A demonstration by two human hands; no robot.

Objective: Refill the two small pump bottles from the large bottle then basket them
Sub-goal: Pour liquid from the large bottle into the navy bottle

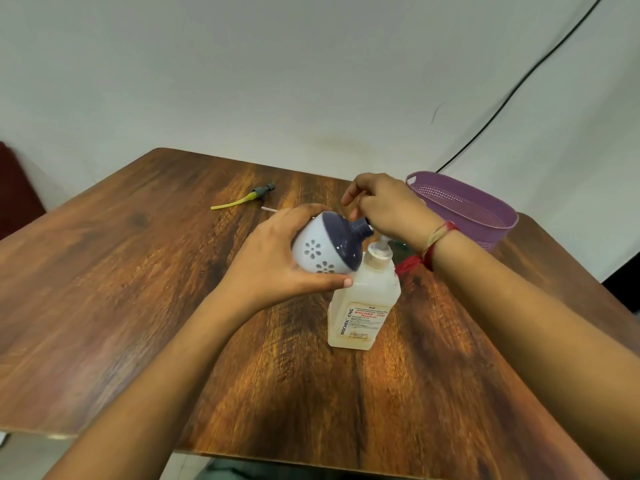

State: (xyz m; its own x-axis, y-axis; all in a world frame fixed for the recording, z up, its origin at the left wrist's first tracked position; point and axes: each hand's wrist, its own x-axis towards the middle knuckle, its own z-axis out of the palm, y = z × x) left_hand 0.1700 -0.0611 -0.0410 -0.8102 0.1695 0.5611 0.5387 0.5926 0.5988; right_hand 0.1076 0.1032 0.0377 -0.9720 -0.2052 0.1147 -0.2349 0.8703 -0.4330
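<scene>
From the head camera, the left hand [273, 271] sat at the centre of the frame with its fingers and thumb wrapped around the small round pump bottle [322, 247]. This was a white globe with flower cut-outs and a dark blue shoulder, held off the wooden table [173, 289] and tipped so its open threaded neck pointed right. Just right of that neck, the right hand [391, 209] hung with fingers curled downward over the top of the large handrub bottle [363, 306]. Whether they pinched the small bottle's neck, pressed the large bottle's white pump [381, 241], or gripped nothing could not be told, since the hand hid its own fingertips. The large bottle stood upright on the table just below centre, translucent, and touched the small one's lower side. A loose pump head with a yellow tube [254, 196] lay towards the upper left of the table, well apart. The purple basket [460, 188] stood at centre right, behind the right wrist. Something green showed under that wrist, too hidden to name. The small bottle looked light, rigid and glossy, so likely slippery if wet. A cupped grip around its widest part, as shown, seemed the safest hold. The large bottle looked heavier and slightly squeezable, best taken around its flat sides.
</scene>
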